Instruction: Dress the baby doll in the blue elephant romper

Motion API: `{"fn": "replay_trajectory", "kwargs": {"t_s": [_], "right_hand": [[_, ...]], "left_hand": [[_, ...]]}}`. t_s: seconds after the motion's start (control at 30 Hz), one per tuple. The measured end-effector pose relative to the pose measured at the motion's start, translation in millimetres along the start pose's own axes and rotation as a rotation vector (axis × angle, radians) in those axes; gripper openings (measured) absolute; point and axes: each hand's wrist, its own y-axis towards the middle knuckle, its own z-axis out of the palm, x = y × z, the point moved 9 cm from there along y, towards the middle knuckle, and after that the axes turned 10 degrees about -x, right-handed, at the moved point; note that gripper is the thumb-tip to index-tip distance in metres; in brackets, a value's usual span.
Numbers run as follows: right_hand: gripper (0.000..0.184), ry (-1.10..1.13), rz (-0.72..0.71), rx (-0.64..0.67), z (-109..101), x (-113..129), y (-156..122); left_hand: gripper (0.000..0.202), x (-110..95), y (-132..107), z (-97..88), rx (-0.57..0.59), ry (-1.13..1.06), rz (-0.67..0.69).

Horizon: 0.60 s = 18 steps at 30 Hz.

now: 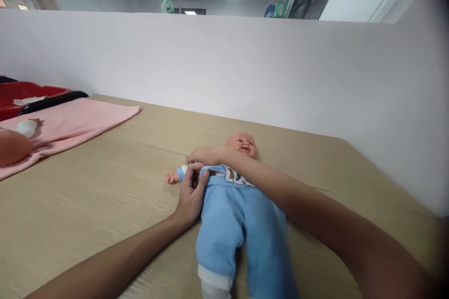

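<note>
Doll [226, 210], chest partly behind the right forearm [291, 191] (feet out of frame).

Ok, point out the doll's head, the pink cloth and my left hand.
Doll's head [242, 143]: head view, on the face.
Pink cloth [82, 119]: head view, on its bare upper surface.
Left hand [191, 198]: head view, on the back of the hand.

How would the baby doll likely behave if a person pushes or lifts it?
The doll lies on its back, so it would probably slide rather than roll. Its shiny head looks like hard plastic, perhaps stiff and slippery. The fuzzy, creased blue trousers look soft and should give a better grip.
</note>
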Motion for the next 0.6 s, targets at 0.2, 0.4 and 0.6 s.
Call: {"fn": "replay_trajectory", "kwargs": {"t_s": [0.2, 0.4, 0.6], "right_hand": [[0.033, 0.109, 0.064, -0.121, -9, -5, -21], [0.052, 0.306, 0.143, -0.248, -40, -14, -51], [0.048, 0.296, 0.126, -0.178, -43, 1, -70]], "left_hand": [[0.034, -6, -7, -2.0, 0.021, 0.031, 0.068], [0.019, -29, -21, -13.5, -0.03, 0.077, 0.349], [0.027, -29, -22, -18.9, -0.105, -0.064, 0.316]]}}
